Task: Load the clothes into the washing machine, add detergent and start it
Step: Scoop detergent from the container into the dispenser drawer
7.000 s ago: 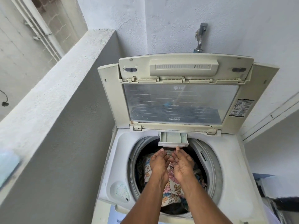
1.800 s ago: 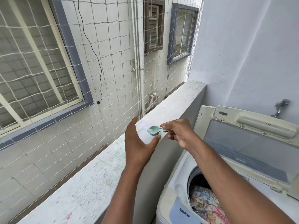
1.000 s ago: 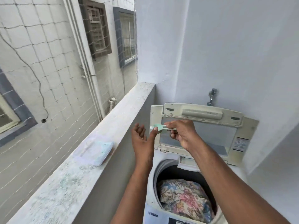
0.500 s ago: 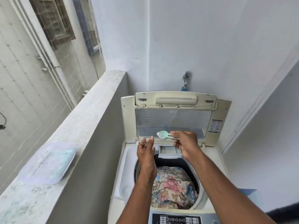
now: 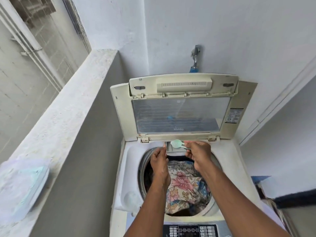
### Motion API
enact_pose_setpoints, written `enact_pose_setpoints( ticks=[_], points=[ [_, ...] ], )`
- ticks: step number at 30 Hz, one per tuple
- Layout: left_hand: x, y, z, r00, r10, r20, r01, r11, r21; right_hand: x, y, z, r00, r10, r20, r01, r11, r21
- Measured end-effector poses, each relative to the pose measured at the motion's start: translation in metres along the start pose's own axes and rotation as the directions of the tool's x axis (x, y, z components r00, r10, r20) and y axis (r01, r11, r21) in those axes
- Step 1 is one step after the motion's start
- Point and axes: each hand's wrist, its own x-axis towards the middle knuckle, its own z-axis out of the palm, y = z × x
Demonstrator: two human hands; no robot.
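A top-loading washing machine [image 5: 130,168] stands with its lid [image 5: 181,115] raised against the wall. Floral clothes [image 5: 183,185] fill the drum. A small detergent drawer [image 5: 171,148] sticks out at the drum's back rim. My right hand [image 5: 198,153] pinches the handle of a pale green scoop [image 5: 176,144], holding its bowl right over the drawer. My left hand [image 5: 159,161] hovers with straight fingers beside the drawer's left end, holding nothing. The control panel [image 5: 191,230] shows at the bottom edge.
A concrete ledge [image 5: 56,120] runs along the left, with a pale blue detergent bag [image 5: 22,183] lying on it. A tap [image 5: 195,55] sticks out of the white wall behind the lid. Dark items sit at the right edge.
The view has dropped down onto the machine. My right hand carried the scoop lower, from in front of the lid to just above the drawer; my left hand followed beside it.
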Motion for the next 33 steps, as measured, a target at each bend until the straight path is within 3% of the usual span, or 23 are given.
enact_pose_setpoints(
  ticks=[10, 20, 26, 33],
  points=[
    [0.030, -0.025, 0.003, 0.999, -0.024, -0.029, 0.027, 0.994, 0.102, 0.041, 0.018, 0.000, 0.993, -0.009, -0.120, 0.002, 0.998, -0.061],
    [0.030, -0.030, -0.002, 1.000, 0.001, -0.008, 0.001, 0.984, 0.178, 0.053, 0.037, 0.000, 0.957, -0.263, -0.123, 0.192, 0.893, -0.408],
    [0.023, -0.031, -0.006, 1.000, 0.008, 0.028, -0.013, 0.981, 0.193, 0.043, 0.038, 0.002, 0.863, -0.501, 0.073, 0.427, 0.644, -0.635],
    [0.017, -0.026, -0.007, 0.998, 0.023, 0.062, -0.037, 0.973, 0.226, 0.036, 0.047, 0.001, 0.694, -0.627, 0.355, 0.644, 0.319, -0.695]
  ],
)
